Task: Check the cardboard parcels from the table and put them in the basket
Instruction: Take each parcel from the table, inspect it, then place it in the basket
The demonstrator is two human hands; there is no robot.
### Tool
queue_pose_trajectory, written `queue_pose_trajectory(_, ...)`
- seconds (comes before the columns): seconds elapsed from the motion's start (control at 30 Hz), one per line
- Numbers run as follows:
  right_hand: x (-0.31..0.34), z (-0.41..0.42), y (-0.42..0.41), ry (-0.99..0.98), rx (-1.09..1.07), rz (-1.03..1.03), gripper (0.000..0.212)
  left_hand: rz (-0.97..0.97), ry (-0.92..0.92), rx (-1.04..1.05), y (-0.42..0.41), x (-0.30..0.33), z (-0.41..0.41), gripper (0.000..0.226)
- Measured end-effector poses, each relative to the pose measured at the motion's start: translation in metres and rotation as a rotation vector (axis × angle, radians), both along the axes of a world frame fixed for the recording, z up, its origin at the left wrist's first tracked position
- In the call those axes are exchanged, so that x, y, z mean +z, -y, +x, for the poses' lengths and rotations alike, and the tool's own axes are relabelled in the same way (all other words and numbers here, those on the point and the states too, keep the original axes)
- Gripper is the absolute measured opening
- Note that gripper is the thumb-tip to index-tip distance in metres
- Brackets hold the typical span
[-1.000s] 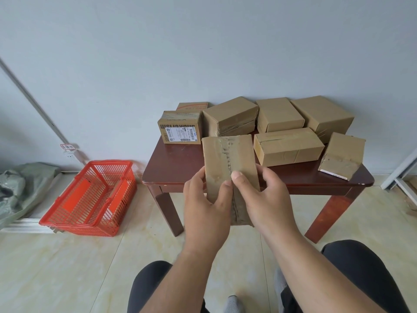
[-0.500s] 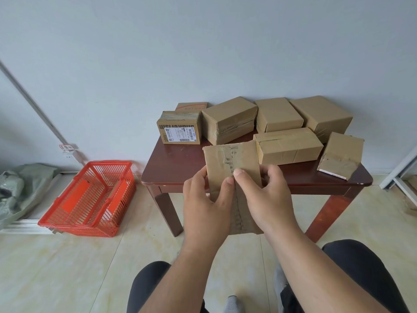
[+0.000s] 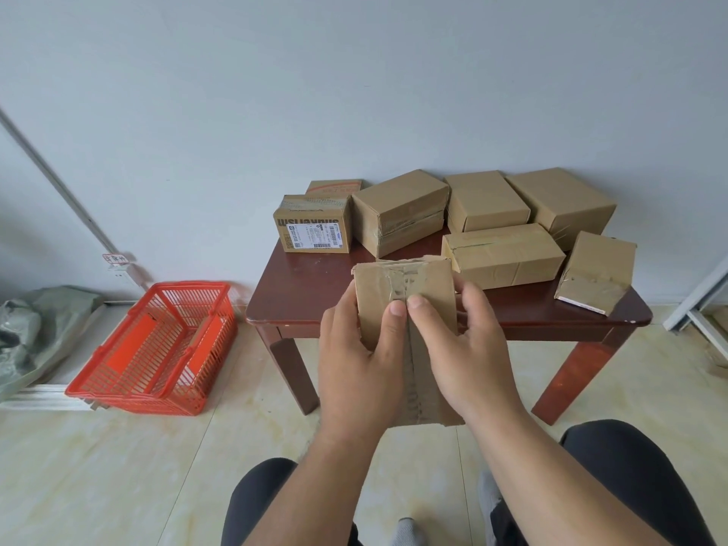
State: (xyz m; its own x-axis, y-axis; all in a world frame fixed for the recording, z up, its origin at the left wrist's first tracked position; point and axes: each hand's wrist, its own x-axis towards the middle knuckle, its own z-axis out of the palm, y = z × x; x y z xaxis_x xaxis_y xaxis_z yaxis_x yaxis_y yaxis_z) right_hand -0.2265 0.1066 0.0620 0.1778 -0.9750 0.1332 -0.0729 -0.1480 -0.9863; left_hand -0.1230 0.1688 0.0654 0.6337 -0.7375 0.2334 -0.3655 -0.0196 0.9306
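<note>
Item in hand: one flat cardboard parcel, brown, taped down its middle seam, held up in front of me above the near edge of the table. My left hand grips its left side, thumb laid on the front face beside the tape; my right hand grips the right side the same way, fingers curled round the far edge, so the two thumbs almost meet at the seam. Step, as I judge it: the check, with the taped face turned toward me. Stock on the table: a labelled parcel at the back left, with a small one behind it; a larger parcel next along; two more and against the wall; a long taped parcel just beyond my right fingers; a tilted parcel at the right corner. Receptacle: red basket on the floor, left of the table and well apart from my hands, nothing visible inside it. Next move, in my estimate: carry this parcel left and down into the basket, which needs a firm hold, then return for the remaining seven.
</note>
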Motion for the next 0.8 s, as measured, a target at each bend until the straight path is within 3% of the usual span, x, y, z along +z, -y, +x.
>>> queue_pose_trajectory(0.23, 0.004, 0.004, -0.003, 0.055, -0.033, 0.071, 0.045, -0.019, 0.038, 0.035, -0.001, -0.006, -0.001, 0.047)
queue_pose_trajectory(0.33, 0.007, 0.003, -0.009, 0.052, 0.018, 0.039, 0.049, -0.039, -0.118, 0.027, 0.000, -0.001, 0.002, 0.038)
queue_pose_trajectory(0.43, 0.005, 0.002, -0.014, 0.024, 0.032, -0.012, 0.047, -0.055, -0.151, 0.006, 0.003, 0.006, 0.008, 0.024)
queue_pose_trajectory(0.53, 0.004, 0.001, -0.015, 0.031, 0.022, -0.014, 0.045, -0.063, -0.100, -0.021, 0.002, 0.007, 0.008, 0.035)
queue_pose_trajectory(0.63, 0.004, 0.001, -0.013, 0.032, 0.003, 0.001, 0.045, -0.094, -0.090, -0.035, 0.001, 0.002, 0.004, 0.033)
queue_pose_trajectory(0.8, 0.005, 0.005, -0.011, 0.041, 0.002, 0.079, 0.036, -0.069, -0.040, -0.007, 0.003, -0.007, 0.004, 0.059)
